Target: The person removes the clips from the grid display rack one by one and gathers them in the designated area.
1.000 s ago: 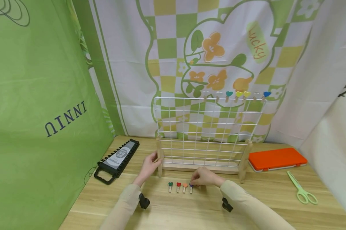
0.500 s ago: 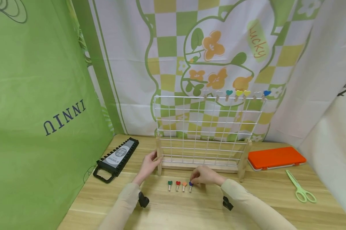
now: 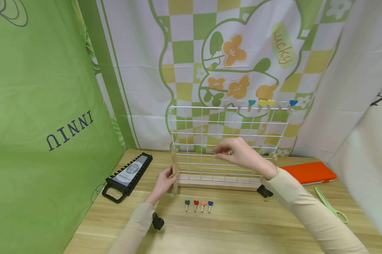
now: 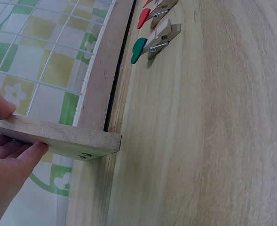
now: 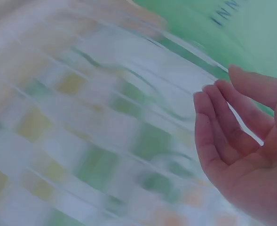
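Observation:
My left hand [image 3: 161, 183] grips the left wooden upright [image 3: 174, 186] of a white wire grid rack [image 3: 201, 133], thumb on one face and fingers on the other in the left wrist view. My right hand [image 3: 241, 153] is in the air before the middle of the grid. Its fingers are loosely bent, and the right wrist view shows nothing between them. On the table before the rack lie heart-topped clothespins in a row: green [image 3: 187, 203], red [image 3: 195, 203], orange [image 3: 202, 204] and blue [image 3: 210, 204]. Several more, one a teal-heart clothespin [image 3: 251, 103], stand clipped along the top wire.
A black toothed holder [image 3: 128, 177] with a grey label lies to the left. At the right are an orange case [image 3: 311, 171], partly behind my right sleeve, and green scissors [image 3: 325, 201], partly covered by it. Patterned curtains [image 3: 140, 74] hang behind the table [image 3: 229, 229].
My right hand has left the blue clothespin and risen up and to the right, in front of the grid. The blue clothespin stays in the row. My left hand keeps its grip.

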Available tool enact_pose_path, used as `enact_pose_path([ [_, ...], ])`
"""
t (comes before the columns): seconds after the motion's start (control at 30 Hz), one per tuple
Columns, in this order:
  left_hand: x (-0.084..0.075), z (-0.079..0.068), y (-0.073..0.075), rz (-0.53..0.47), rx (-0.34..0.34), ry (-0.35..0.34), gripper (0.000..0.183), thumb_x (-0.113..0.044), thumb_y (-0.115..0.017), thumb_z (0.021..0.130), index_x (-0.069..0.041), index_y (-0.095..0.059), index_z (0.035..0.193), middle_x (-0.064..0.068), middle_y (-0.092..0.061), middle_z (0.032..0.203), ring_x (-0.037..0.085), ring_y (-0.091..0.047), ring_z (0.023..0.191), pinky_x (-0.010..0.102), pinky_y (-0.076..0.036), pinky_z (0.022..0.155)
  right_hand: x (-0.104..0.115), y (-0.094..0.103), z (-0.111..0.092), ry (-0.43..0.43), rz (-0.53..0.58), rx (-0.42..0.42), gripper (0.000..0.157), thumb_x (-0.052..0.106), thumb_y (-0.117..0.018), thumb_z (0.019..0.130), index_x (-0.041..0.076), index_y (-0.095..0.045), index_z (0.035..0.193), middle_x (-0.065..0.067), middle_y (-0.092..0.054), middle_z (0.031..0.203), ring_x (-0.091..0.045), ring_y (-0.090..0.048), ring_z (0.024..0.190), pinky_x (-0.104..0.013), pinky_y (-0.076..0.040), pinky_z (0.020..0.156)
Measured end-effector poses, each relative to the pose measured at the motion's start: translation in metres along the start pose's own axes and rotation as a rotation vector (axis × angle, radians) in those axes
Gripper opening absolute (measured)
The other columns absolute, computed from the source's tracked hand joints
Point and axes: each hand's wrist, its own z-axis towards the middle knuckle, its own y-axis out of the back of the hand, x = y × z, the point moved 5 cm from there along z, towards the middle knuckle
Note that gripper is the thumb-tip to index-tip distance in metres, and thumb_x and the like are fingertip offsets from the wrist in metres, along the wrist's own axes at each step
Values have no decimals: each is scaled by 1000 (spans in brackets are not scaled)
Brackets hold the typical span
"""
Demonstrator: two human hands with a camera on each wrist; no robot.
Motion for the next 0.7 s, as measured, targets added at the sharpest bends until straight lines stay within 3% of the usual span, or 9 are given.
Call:
enact_pose_path([
  [0.1,0,0,0,1,-5,2,54,-5,-62,94,7,-45,144,29,-51,144,43,-49,135,52,-44,113,20,47,13,64,-74,-121,14,6,-75,86,5,-75,100,-8,-77,96,-16,-70,84,-33,-63,78],
  [0.2,0,1,0,-3,-9,2,53,-5,-63,94,7,-46,143,29,-51,143,43,-49,135,51,-43,113,34,89,22,117,-141,-256,14,5,-75,86,5,-76,99,-8,-76,95,-16,-69,83,-26,-60,76],
  [0.33,0,1,0,6,0,-13,53,-4,-62,95,8,-45,143,31,-50,143,45,-48,135,52,-43,112,41,126,35,124,-227,-359,12,6,-75,87,5,-76,99,-7,-75,92,-17,-68,81,-22,-57,75],
  [0.4,0,1,0,10,6,-13,54,-4,-61,95,9,-43,144,31,-49,144,45,-48,136,52,-44,112,39,134,44,96,-255,-338,13,8,-74,88,4,-76,100,-9,-75,93,-19,-68,82,-28,-58,77],
  [0.5,-1,0,1,10,9,-7,55,-4,-61,95,8,-41,145,31,-48,145,45,-47,136,52,-44,111,31,136,55,33,-284,-241,14,11,-72,90,3,-75,100,-10,-75,94,-21,-68,83,-39,-60,79],
  [0.6,-2,-1,0,7,7,2,55,-2,-61,94,8,-41,145,32,-48,145,45,-47,136,53,-44,111,22,133,62,-36,-280,-148,14,14,-70,92,4,-76,101,-12,-76,95,-23,-70,82,-41,-60,76],
  [0.7,-2,-1,0,10,4,4,55,-1,-61,94,8,-41,145,32,-49,144,45,-48,136,53,-44,112,17,131,65,-74,-274,-111,15,15,-69,93,5,-77,100,-12,-76,95,-23,-70,80,-39,-59,73],
])
